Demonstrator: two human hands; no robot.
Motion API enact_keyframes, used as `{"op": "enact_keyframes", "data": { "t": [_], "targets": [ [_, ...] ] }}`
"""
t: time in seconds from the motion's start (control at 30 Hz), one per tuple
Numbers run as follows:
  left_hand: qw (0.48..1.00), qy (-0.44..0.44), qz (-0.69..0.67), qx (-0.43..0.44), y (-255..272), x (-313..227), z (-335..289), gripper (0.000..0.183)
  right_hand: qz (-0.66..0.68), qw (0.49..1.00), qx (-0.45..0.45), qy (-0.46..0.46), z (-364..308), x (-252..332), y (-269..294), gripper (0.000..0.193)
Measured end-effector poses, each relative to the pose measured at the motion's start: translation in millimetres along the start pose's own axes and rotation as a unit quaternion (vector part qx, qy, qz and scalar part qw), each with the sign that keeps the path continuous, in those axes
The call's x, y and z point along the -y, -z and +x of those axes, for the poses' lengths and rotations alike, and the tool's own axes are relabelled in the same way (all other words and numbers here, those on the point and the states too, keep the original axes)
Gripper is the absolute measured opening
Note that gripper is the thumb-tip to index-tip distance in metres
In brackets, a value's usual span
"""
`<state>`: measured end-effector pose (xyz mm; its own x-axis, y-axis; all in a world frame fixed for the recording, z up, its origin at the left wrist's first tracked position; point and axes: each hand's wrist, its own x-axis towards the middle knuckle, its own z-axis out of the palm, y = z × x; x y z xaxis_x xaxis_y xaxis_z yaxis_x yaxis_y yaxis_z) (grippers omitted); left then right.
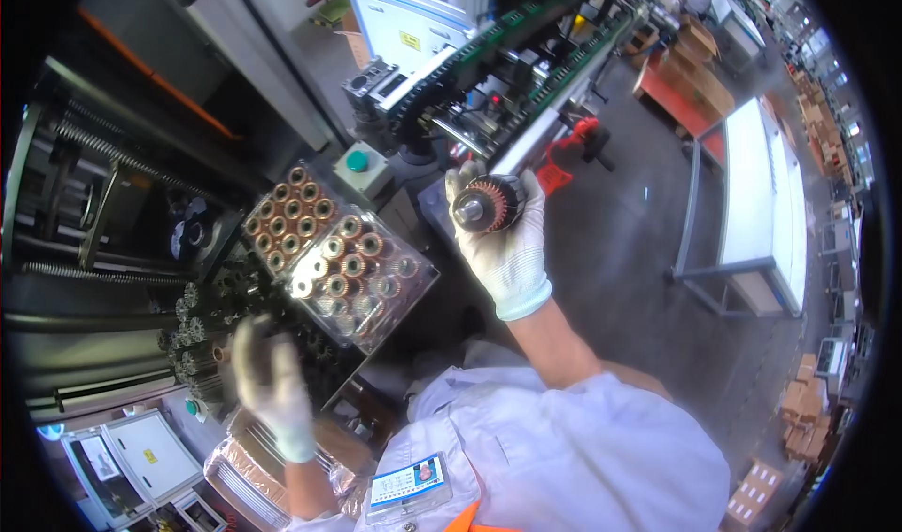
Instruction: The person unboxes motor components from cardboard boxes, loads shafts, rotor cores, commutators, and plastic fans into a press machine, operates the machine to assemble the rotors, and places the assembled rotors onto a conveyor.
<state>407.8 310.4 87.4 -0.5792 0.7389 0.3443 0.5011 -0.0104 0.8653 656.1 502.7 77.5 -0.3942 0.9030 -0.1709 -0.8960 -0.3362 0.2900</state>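
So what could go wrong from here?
Drop: only the right hand holds the rotor, up off any support, so a slip could damage it.
Knock: the left hand, motion-blurred, looks close to the toothed metal parts and might topple some.
Spill: bumping the clear tray could unseat its copper-coloured rings.
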Motion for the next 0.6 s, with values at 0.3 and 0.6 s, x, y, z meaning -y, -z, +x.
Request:
{"op": "enact_keyframes", "data": {
  "t": [0.3, 0.6],
  "targets": [
    [0.915, -0.023, -0.191, 0.354, -216, -70, -31, 0.098, 0.045, 0.977, -0.199, 0.062, -55, 66, 32, 0.056],
    [0.883, -0.016, -0.205, 0.422, -275, -55, -80, 0.062, -0.081, 0.956, -0.253, 0.123, -109, 107, 71, 0.057]
  ]
}}
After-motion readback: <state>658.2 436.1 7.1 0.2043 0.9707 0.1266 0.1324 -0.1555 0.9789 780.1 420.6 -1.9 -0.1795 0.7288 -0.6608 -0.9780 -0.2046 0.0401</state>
